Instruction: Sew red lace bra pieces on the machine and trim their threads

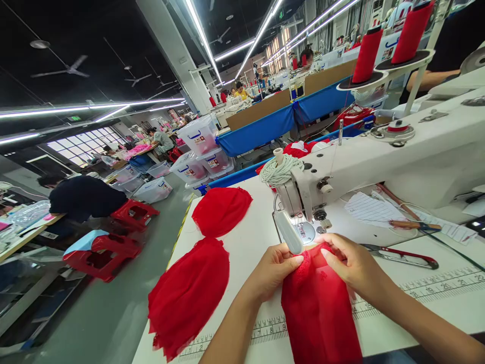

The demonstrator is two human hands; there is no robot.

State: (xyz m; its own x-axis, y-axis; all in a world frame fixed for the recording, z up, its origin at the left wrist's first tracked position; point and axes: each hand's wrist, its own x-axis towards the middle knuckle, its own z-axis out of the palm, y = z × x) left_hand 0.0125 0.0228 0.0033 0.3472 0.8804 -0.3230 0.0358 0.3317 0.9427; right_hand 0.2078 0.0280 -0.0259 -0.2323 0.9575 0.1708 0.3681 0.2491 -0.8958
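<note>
Both hands pinch the top edge of a sheer red fabric piece (pixel 318 308) with lace on it, just in front of the needle area of a white sewing machine (pixel 364 156). My left hand (pixel 271 268) grips its left corner between thumb and fingers, close to the machine's pale guard (pixel 288 232). Thumb and forefinger of my right hand (pixel 350 260) are closed on the right side of that edge. The fabric hangs down toward my lap. Left of it on the white table lie two stacks of red fabric, a rounded one (pixel 222 210) and a larger one (pixel 191 298).
Red-handled snips (pixel 405 255) and paper slips (pixel 373 208) lie right of the needle. A printed ruler (pixel 439 288) runs along the table front. Red thread cones (pixel 367 55) stand above the machine. Clear bins (pixel 199 135) and red stools (pixel 102 253) are beyond; co-workers sit farther off.
</note>
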